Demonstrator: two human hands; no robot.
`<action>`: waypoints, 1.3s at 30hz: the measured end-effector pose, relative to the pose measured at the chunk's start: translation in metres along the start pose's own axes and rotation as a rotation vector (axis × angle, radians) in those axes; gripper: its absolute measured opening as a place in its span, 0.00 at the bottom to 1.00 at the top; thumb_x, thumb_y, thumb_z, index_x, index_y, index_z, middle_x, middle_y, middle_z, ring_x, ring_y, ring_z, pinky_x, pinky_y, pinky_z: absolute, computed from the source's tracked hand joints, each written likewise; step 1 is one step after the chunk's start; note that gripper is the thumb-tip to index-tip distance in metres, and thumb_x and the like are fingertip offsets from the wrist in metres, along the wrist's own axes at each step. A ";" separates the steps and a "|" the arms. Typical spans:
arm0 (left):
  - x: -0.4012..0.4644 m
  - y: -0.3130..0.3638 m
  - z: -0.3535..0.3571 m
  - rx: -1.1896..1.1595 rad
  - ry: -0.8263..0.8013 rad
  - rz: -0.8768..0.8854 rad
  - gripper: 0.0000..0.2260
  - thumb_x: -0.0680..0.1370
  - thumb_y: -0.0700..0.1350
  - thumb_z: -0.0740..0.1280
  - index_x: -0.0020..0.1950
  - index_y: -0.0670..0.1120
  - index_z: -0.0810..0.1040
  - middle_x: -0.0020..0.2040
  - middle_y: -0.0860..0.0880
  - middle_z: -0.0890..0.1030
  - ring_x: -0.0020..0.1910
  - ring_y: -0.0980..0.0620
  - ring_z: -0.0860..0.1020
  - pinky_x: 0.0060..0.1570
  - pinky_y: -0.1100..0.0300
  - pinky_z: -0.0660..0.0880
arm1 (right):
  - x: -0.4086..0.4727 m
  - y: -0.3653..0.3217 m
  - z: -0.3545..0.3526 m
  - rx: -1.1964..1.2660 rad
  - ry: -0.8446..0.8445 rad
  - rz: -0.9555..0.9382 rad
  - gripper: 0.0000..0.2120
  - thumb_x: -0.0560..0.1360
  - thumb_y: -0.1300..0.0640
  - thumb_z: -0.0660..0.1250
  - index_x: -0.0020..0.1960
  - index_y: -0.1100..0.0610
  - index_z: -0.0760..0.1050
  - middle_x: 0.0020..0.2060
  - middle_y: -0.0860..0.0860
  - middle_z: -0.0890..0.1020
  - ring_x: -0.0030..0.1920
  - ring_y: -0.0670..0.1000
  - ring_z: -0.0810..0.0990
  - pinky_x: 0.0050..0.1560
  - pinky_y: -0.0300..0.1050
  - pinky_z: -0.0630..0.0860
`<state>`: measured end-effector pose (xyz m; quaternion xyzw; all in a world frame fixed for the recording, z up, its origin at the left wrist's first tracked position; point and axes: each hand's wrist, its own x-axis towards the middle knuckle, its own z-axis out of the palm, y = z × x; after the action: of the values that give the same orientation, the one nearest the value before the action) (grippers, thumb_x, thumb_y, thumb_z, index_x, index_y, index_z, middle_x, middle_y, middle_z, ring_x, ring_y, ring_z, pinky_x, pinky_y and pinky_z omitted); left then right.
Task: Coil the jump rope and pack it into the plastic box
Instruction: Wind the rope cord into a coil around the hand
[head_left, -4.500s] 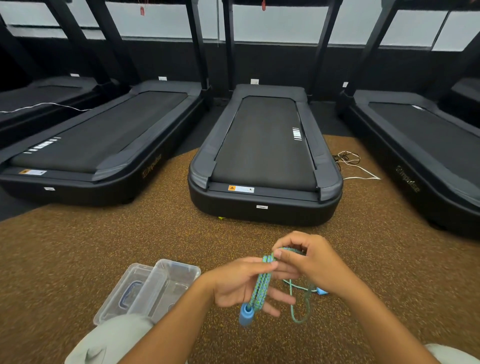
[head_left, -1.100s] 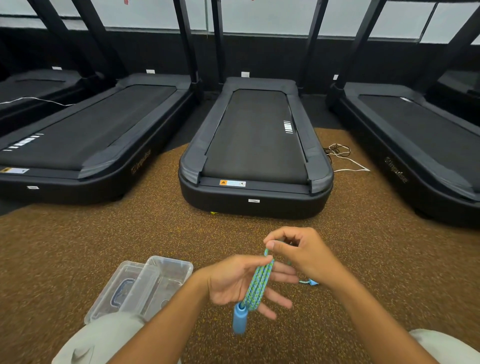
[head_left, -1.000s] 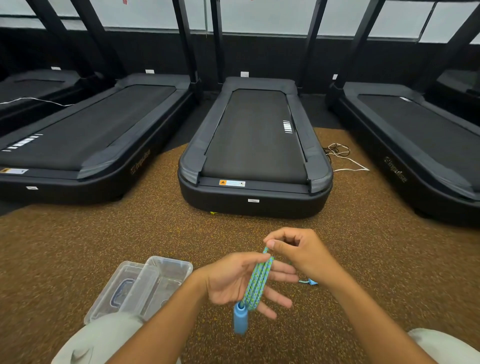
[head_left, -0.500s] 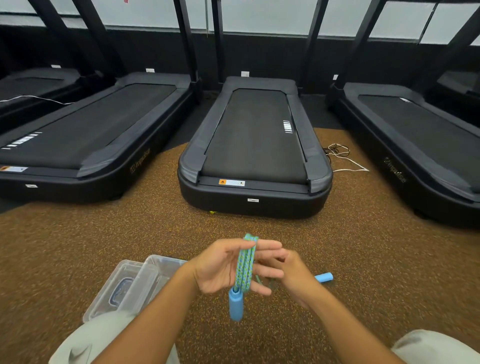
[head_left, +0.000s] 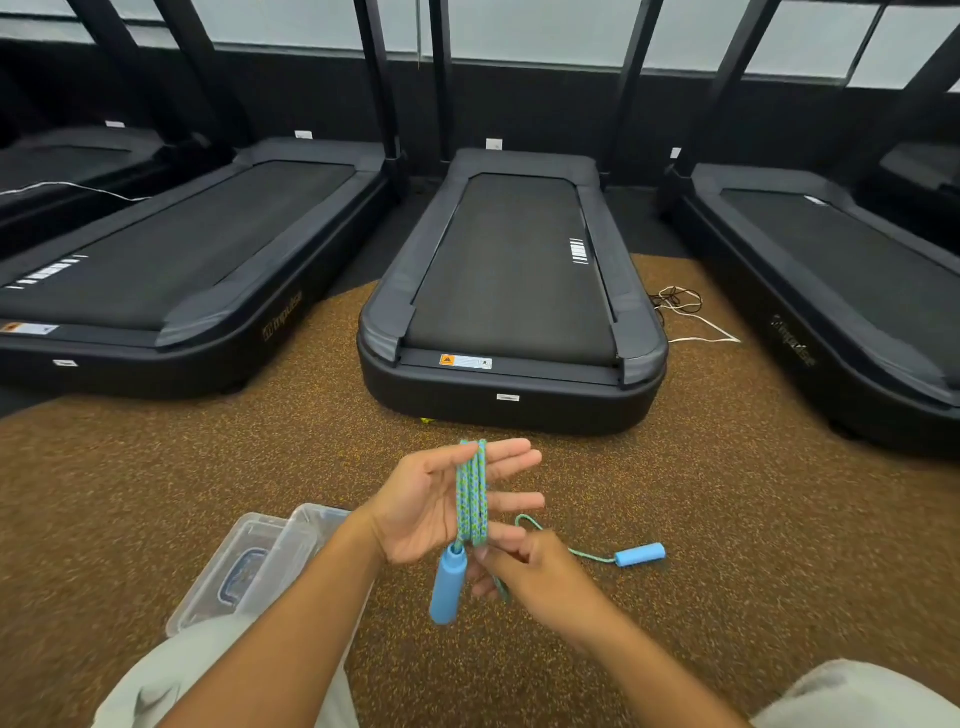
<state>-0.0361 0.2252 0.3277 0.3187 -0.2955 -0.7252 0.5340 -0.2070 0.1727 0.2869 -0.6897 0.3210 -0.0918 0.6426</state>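
**Rope wound on left hand, one handle loose on floor**

Far left: plastic box (head_left: 306, 540) and its lid (head_left: 234, 566) sit on the speckled brown floor (head_left: 156, 467). Both are clear, so edges are hard to separate; the near corners are hidden behind the left forearm and a pale trouser knee (head_left: 171, 675). Whether box and lid overlap or only touch, I cannot tell.

Centre: left hand (head_left: 436, 499) is spread, palm toward the camera, fingers pointing right. The jump rope (head_left: 471, 493) is wound over the palm in several parallel strands, long axis running near to far, top loop clear of the upper finger. The back of the winding is hidden by the hand. One blue handle (head_left: 448, 584) hangs from the lower end of the bundle, pointing down and slightly left.

Just right and lower: right hand (head_left: 540, 582) is curled, fingertips pinching the rope strand below the bundle; motion blur obscures the exact contact.

Right: a single thin strand loops up from the right hand, then trails to the second blue handle (head_left: 640, 555), lying on the floor, axis roughly left-right, free end pointing right.

Behind, a black treadmill (head_left: 511, 291) stands with others each side, the outer ones cut off by the frame.
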 end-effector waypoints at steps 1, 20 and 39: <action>0.000 0.000 -0.001 -0.004 0.004 -0.005 0.26 0.83 0.52 0.55 0.78 0.41 0.67 0.77 0.44 0.70 0.73 0.33 0.70 0.68 0.33 0.67 | 0.000 0.001 0.001 -0.021 0.005 0.005 0.10 0.84 0.59 0.65 0.56 0.57 0.86 0.44 0.53 0.89 0.43 0.50 0.86 0.46 0.42 0.81; -0.005 0.009 0.003 -0.036 0.175 0.085 0.26 0.84 0.54 0.51 0.77 0.42 0.69 0.75 0.45 0.74 0.72 0.34 0.73 0.71 0.30 0.65 | -0.036 -0.056 -0.009 -0.458 -0.026 -0.325 0.15 0.79 0.52 0.70 0.39 0.61 0.80 0.27 0.55 0.77 0.26 0.43 0.69 0.31 0.35 0.64; 0.012 -0.023 0.028 0.020 0.105 -0.053 0.24 0.84 0.57 0.54 0.66 0.42 0.79 0.62 0.42 0.83 0.46 0.43 0.83 0.40 0.51 0.82 | -0.021 -0.067 -0.066 -0.105 0.212 -0.406 0.04 0.78 0.63 0.73 0.47 0.56 0.85 0.41 0.56 0.89 0.45 0.54 0.90 0.49 0.57 0.86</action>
<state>-0.0740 0.2224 0.3254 0.3695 -0.2658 -0.7185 0.5259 -0.2377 0.1277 0.3664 -0.7591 0.2458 -0.2742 0.5368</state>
